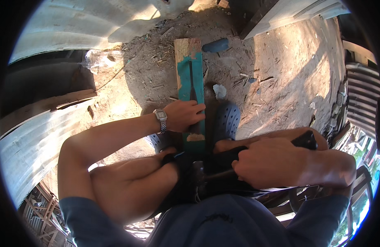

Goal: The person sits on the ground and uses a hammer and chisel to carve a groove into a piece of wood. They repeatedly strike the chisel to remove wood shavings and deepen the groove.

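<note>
A wooden plank with partly stripped teal paint lies lengthwise in front of me, between my feet. Its far end shows bare wood, and another bare patch is near my end. My left hand, with a metal-band watch on the wrist, is closed round a chisel. The long dark blade points away from me, along the painted face. Over my lap, my right hand grips a hammer by its dark handle. The handle's end sticks out beyond the hand, and the dark head is near my shorts.
Wood chips lie scattered over the dirt floor. A blue-grey object is beside the plank's far end, and a pale scrap sits closer. Corrugated metal sheets stand at the left, more at the right. My clog is beside the plank.
</note>
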Motion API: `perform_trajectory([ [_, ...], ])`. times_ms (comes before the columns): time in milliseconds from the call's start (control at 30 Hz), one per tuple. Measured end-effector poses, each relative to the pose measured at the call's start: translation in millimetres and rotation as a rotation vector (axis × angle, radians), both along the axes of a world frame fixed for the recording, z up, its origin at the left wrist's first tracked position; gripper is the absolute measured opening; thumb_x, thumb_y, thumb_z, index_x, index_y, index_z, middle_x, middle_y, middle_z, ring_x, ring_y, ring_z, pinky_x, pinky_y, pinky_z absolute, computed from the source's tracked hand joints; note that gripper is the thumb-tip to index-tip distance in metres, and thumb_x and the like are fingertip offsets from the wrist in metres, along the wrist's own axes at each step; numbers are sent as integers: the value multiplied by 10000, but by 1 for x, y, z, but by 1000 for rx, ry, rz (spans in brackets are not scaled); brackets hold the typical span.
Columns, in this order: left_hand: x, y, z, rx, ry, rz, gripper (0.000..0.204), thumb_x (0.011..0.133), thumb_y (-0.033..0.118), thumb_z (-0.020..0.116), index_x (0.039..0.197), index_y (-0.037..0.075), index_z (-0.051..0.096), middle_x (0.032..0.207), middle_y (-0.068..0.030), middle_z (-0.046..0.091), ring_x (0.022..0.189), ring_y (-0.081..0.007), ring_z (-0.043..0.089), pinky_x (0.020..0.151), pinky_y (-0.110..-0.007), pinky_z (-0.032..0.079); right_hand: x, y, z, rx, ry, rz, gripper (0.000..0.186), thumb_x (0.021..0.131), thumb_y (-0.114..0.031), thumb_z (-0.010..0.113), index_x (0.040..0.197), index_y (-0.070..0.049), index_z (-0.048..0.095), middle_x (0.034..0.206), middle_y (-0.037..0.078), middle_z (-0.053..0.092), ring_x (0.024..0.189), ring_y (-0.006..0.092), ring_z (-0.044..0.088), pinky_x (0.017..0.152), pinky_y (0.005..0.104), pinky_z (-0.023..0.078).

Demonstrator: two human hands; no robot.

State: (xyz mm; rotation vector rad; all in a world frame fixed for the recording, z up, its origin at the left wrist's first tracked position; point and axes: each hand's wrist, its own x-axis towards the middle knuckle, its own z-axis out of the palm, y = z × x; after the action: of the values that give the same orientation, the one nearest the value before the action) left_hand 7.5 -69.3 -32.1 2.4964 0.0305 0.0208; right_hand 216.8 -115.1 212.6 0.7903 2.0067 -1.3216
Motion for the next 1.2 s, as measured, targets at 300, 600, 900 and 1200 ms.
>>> perform_trajectory([
  [300,-7,-2,-5,15,63,-32,367,674,206,789,992,104,637,1061,-54,551,929,-205,612,716,-333,559,4,-23,8,-148,109,-81,122,848,-132,607,787,-57,682,744,122,659,710,277,702,612,405,560],
  [600,-3,0,4,10,107,-27,360,694,178,780,1018,101,641,1062,-54,550,949,-227,618,730,-361,567,-10,-35,5,-229,113,4,220,914,-216,601,922,-5,661,734,124,678,663,329,703,583,451,551],
  [900,1,-2,8,21,134,-16,303,713,137,754,993,82,650,1055,-72,564,945,-245,628,718,-375,568,-9,-29,-4,-13,-20,3,208,880,-222,617,855,-29,691,694,121,673,681,300,702,579,430,547],
  [1200,-4,1,4,29,92,-19,336,708,148,768,1012,93,635,1073,-65,560,953,-238,624,728,-369,572,-11,-31,-3,-62,-17,2,262,903,-268,622,949,-19,690,706,109,686,682,324,700,574,455,546],
])
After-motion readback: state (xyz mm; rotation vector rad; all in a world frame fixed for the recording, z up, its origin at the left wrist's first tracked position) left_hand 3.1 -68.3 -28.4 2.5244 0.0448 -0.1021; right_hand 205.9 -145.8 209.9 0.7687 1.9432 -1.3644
